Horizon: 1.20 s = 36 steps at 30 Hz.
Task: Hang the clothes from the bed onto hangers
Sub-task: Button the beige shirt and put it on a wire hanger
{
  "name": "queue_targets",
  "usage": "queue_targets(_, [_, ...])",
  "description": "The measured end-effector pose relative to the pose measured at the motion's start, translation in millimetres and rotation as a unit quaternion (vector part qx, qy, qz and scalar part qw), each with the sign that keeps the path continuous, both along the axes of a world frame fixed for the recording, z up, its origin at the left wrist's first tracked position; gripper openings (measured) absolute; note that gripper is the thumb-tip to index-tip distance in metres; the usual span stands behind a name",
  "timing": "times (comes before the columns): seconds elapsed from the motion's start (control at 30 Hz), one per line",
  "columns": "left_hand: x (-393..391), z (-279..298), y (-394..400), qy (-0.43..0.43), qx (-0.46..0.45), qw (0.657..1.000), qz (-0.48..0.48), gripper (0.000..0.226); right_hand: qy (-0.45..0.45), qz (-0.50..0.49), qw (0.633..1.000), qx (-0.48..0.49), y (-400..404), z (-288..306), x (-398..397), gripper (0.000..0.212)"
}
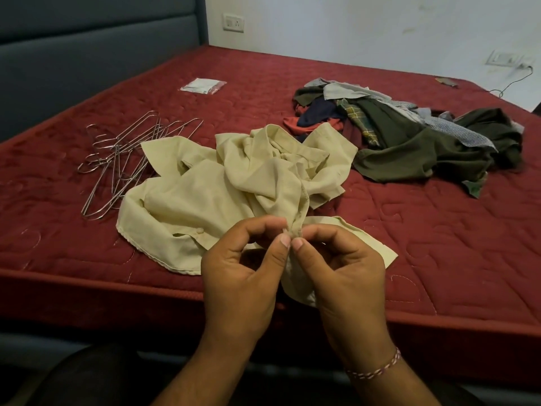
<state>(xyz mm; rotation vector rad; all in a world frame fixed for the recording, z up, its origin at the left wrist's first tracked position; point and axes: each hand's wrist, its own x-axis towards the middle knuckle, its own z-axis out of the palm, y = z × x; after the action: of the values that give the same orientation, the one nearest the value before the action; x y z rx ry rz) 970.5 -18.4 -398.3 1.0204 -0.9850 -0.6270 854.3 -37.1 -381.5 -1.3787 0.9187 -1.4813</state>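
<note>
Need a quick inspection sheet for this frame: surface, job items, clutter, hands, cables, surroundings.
Surface: red quilted mattress, no sheet.
Job's things: cream shirt crumpled near the front edge; wire hangers in a loose heap to its left, partly under it; pile of mixed clothes to the back right.
Clutter: small plastic packet at the back; small flat object at the far right edge, unclear.
Grippers: left hand and right hand both pinch the shirt's edge.
Cables: dark cable hanging from a wall socket.
Surroundings: padded headboard, pale wall, second socket.
</note>
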Motion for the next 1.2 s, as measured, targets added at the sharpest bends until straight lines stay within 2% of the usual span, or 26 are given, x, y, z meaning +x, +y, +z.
queue_targets(0.47, [1.9,-2.7,-3.4,0.039,0.02,0.999,-0.013,0.019,0.022,-0.004,1.0,-0.003,-3.4,-9.2,-0.3,0.009])
queue_targets(0.63, [2.5,-1.2,-4.1,0.082,0.031,0.995,-0.037,0.018,0.021,0.0,1.0,0.001,-3.5,-8.7,0.2,0.01])
queue_targets(0.83, [2.8,-1.1,-5.5,0.057,0.033,0.997,-0.028,0.019,0.041,0.006,0.999,0.013,-5.3,-9.0,-3.1,0.035])
queue_targets(1.1, [9.7,-1.4,-8.6,0.064,0.06,0.994,-0.068,0.023,0.074,0.029,0.997,-0.027,-6.9,-4.7,-5.2,0.013])
queue_targets(1.2, [10.8,0.4,-7.8,0.068,0.073,0.993,-0.07,0.02,0.124,0.001,0.991,-0.058,-9.5,-7.6,-6.3,0.012])
